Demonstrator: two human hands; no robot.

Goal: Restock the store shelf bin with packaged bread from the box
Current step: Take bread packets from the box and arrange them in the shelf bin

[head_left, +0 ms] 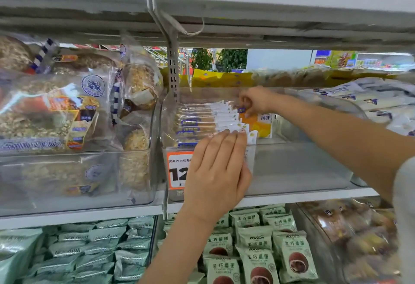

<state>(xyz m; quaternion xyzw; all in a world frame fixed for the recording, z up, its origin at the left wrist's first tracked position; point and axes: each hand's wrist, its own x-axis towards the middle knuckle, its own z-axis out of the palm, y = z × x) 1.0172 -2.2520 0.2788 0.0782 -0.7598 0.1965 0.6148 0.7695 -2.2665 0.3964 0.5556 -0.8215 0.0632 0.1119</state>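
Note:
A clear plastic shelf bin [298, 162] stands on the middle shelf. Its left part holds a row of upright packaged breads [202, 119] in clear wrap with white tops and blue labels. My left hand [215, 171] lies over the bin's front wall with straight fingers touching the front packages. My right hand [253, 101] reaches into the bin from the right and pinches the top edge of a package at the end of the row. An orange-yellow package [258, 124] shows behind it. The box is not in view.
An orange price tag [177, 169] hangs on the bin's front. A bin of oat-topped breads [67, 108] is at the left, white packages [381, 104] at the right. Green snack packs [258, 250] fill the shelf below. A metal shelf [269, 5] is overhead.

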